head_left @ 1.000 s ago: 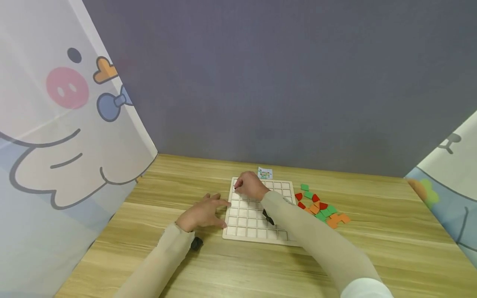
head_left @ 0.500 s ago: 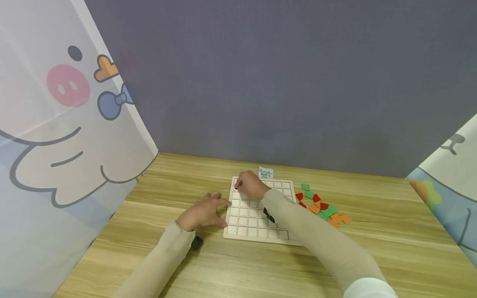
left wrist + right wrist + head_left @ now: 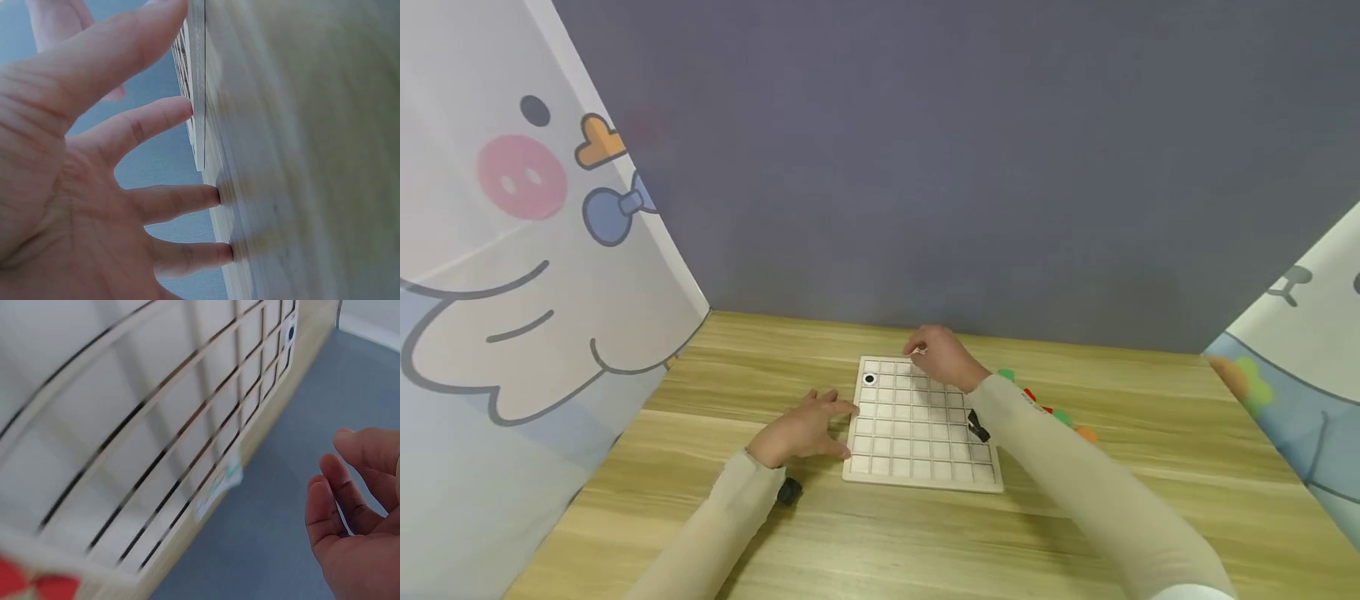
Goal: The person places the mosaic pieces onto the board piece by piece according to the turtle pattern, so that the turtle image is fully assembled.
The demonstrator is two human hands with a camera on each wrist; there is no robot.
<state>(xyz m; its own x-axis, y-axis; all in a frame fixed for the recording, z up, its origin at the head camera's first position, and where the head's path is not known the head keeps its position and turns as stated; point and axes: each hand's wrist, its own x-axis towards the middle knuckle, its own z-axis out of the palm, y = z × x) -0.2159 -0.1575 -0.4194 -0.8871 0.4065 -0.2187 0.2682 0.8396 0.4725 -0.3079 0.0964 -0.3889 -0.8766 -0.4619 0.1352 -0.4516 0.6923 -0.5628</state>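
the work in hand looks like filling the grid board (image 3: 921, 485) with small pieces, and it seems to be at an early step: one dotted tile (image 3: 869, 379) sits in it, in the leftmost column, second row from the board's far edge. the other cells in sight are bare, though the right arm covers some.

the left hand (image 3: 802, 429) is at the board's left edge, fingers spread and grasping nothing; its index fingertip touches the board's side and two other fingertips rest on the table (image 3: 760, 533), so it probably steadies the board.

the right hand (image 3: 945, 357) is above the board's far edge, fingers loosely bent, thumb apart from them, with nothing visible between. the picture card (image 3: 219, 487) lies at that same far edge, mostly hidden from the head view by this hand; whether the hand touches it, i cannot tell.

loose green (image 3: 1006, 375), red (image 3: 1030, 395) and orange pieces (image 3: 1086, 433) lie right of the board, partly behind the sleeve. as i judge it, the next move calls for checking or straightening the card, then pinching up a piece from there.
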